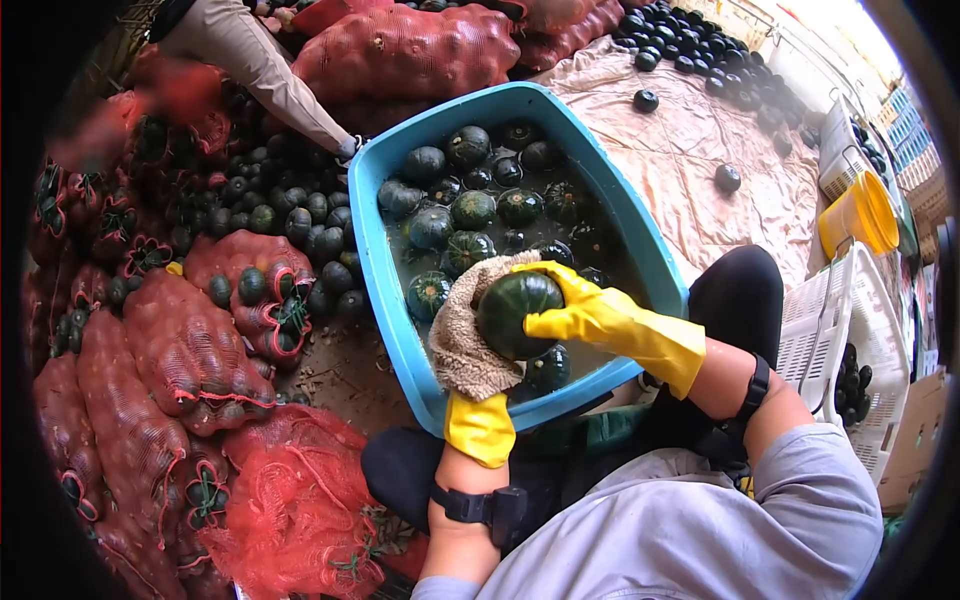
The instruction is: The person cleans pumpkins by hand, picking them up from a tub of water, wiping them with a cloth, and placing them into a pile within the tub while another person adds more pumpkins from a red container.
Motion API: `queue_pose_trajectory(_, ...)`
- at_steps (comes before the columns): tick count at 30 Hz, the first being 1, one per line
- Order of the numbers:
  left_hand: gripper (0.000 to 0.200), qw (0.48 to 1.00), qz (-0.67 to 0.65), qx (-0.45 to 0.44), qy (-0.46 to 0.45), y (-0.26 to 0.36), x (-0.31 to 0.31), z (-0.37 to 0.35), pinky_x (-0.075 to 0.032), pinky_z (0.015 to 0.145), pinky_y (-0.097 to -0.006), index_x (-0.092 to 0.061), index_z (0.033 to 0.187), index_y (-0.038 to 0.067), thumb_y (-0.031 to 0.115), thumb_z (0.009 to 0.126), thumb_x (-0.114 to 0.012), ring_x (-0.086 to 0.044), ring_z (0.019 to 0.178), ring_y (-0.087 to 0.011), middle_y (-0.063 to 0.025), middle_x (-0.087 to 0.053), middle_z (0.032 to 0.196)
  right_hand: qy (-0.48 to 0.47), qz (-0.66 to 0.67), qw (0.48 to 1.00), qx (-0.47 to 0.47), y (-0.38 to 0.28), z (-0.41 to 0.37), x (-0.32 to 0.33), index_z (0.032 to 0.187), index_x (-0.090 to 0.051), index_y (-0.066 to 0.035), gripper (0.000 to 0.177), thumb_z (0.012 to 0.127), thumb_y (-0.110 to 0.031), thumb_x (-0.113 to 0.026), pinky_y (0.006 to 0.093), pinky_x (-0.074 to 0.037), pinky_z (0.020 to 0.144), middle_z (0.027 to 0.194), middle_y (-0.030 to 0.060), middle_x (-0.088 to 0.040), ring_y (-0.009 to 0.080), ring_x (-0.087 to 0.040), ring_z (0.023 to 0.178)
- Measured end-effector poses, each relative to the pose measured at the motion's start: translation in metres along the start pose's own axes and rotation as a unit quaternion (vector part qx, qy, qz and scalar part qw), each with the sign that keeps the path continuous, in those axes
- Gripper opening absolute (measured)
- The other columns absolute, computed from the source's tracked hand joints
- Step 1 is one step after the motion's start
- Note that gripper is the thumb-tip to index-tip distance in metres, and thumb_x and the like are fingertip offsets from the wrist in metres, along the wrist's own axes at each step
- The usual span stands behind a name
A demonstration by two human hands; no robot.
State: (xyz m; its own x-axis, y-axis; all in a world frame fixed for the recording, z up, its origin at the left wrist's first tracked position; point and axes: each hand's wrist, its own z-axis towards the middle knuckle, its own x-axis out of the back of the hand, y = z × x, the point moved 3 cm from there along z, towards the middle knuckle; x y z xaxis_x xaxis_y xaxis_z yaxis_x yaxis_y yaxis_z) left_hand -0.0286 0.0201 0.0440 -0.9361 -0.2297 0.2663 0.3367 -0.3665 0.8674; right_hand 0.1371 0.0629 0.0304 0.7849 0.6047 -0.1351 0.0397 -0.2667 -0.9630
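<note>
A dark green pumpkin [519,315] is held over the near part of a blue tub [378,300]. My right hand [585,312], in a yellow rubber glove, grips its right side with thumb and fingers curved round it. Against its left side lies a wet tan cloth [465,345]. My left hand [480,428], also in a yellow glove, is beneath the cloth and presses it on the pumpkin; its fingers are hidden. More green pumpkins [473,210] float in the tub's murky water.
Red mesh sacks [190,340] filled with pumpkins crowd the left, beside loose pumpkins [290,215]. Another person's leg [270,75] stands at the tub's far left. Several pumpkins lie on a pale sheet [660,140]. At right are a yellow bucket [862,215] and white crates [815,310].
</note>
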Motion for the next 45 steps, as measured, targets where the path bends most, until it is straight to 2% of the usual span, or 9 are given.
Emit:
queue_pose_trajectory(8, 0.083, 0.976, 0.195, -0.080, 0.053, 0.000, 0.003, -0.010, -0.057, 0.105, -0.0443, -0.056, 0.144, 0.004, 0.030, 0.075, -0.095, -0.073, 0.116, -0.0367, -0.0189, -0.074, 0.124, 0.094, -0.269, 0.927, 0.244, 0.013, 0.013, 0.000, 0.161, -0.045, -0.010, 0.087, 0.085, -0.010, -0.087, 0.0407, -0.048, 0.116, 0.144, 0.0161, -0.064, 0.0298, -0.061, 0.136)
queue_pose_trajectory(13, 0.045, 0.988, -0.029, 0.138, 0.062, -0.023, 0.002, -0.010, -0.061, 0.089, -0.0377, -0.067, 0.115, 0.004, 0.034, 0.086, -0.083, -0.073, 0.089, -0.0236, -0.0069, -0.075, 0.103, -0.049, -0.006, 0.999, -0.022, -0.022, -0.015, -0.002, 0.162, -0.043, -0.017, 0.082, 0.091, -0.010, -0.084, 0.0350, -0.045, 0.117, 0.140, 0.0055, -0.065, 0.0157, -0.059, 0.131)
queue_pose_trajectory(18, 0.024, 0.525, -0.785, 0.329, 0.020, -0.030, 0.025, -0.004, -0.061, 0.065, -0.0341, -0.062, 0.094, 0.004, 0.022, 0.105, -0.053, -0.070, 0.076, -0.0254, -0.0141, -0.073, 0.092, 0.058, 0.005, 0.998, 0.004, -0.051, -0.011, 0.128, 0.141, -0.066, -0.011, 0.046, 0.099, -0.024, -0.080, 0.0342, -0.054, 0.106, 0.127, 0.0075, -0.073, 0.0202, -0.068, 0.121)
queue_pose_trajectory(21, 0.030, 0.941, -0.242, 0.219, 0.084, -0.034, 0.045, -0.008, -0.062, 0.067, -0.0339, -0.060, 0.125, -0.004, 0.016, 0.107, -0.047, -0.073, 0.089, -0.0289, -0.0207, -0.074, 0.114, 0.259, 0.186, 0.922, 0.220, -0.068, 0.036, 0.279, 0.139, -0.067, -0.007, 0.042, 0.106, -0.033, -0.070, 0.0394, -0.056, 0.105, 0.126, 0.0121, -0.073, 0.0239, -0.072, 0.115)
queue_pose_trajectory(23, 0.037, 0.711, -0.598, 0.336, 0.155, -0.058, 0.049, 0.001, -0.061, 0.088, -0.0398, -0.066, 0.110, -0.004, 0.029, 0.112, -0.051, -0.071, 0.097, -0.0270, -0.0162, -0.074, 0.099, 0.394, 0.143, 0.870, 0.260, -0.093, 0.038, 0.324, 0.146, -0.060, -0.008, 0.047, 0.108, -0.034, -0.067, 0.0408, -0.049, 0.116, 0.141, 0.0106, -0.067, 0.0188, -0.066, 0.127)
queue_pose_trajectory(26, 0.054, 0.985, -0.043, 0.165, 0.036, -0.095, 0.061, -0.009, -0.040, 0.119, -0.0433, -0.064, 0.134, 0.004, 0.037, 0.091, -0.070, -0.058, 0.133, -0.0270, -0.0094, -0.069, 0.131, 0.102, -0.092, 0.980, 0.141, -0.073, 0.050, 0.211, 0.144, -0.065, -0.015, 0.042, 0.106, -0.033, -0.069, 0.0412, -0.050, 0.114, 0.148, 0.0104, -0.063, 0.0190, -0.064, 0.128)
queue_pose_trajectory(29, 0.083, 0.811, 0.563, 0.034, -0.156, -0.103, 0.064, -0.009, -0.024, 0.133, -0.0442, -0.062, 0.147, 0.006, 0.049, 0.078, -0.080, -0.043, 0.155, -0.0266, -0.0086, -0.064, 0.149, -0.075, -0.385, 0.918, -0.053, -0.041, 0.028, 0.063, 0.142, -0.068, -0.015, 0.051, 0.102, -0.046, -0.069, 0.0383, -0.056, 0.104, 0.132, 0.0114, -0.071, 0.0300, -0.068, 0.121)
queue_pose_trajectory(34, 0.099, 0.738, 0.614, -0.022, -0.279, -0.076, 0.053, -0.003, -0.018, 0.135, -0.0443, -0.056, 0.154, 0.005, 0.061, 0.076, -0.079, -0.034, 0.160, -0.0272, -0.0112, -0.054, 0.161, -0.263, -0.776, 0.571, -0.042, 0.141, 0.047, -0.061, 0.142, -0.068, -0.008, 0.073, 0.083, -0.050, -0.080, 0.0525, -0.058, 0.097, 0.147, 0.0212, -0.063, 0.0430, -0.063, 0.132)
queue_pose_trajectory(45, 0.106, 0.603, 0.706, 0.018, -0.369, -0.101, 0.031, -0.002, -0.013, 0.135, -0.0454, -0.049, 0.160, 0.018, 0.084, 0.079, -0.065, -0.027, 0.163, -0.0224, 0.0019, -0.043, 0.172, -0.313, -0.392, 0.864, -0.043, 0.114, 0.054, 0.013, 0.144, -0.066, -0.011, 0.043, 0.104, -0.024, -0.068, 0.0427, -0.039, 0.120, 0.151, 0.0098, -0.060, 0.0268, -0.053, 0.143)
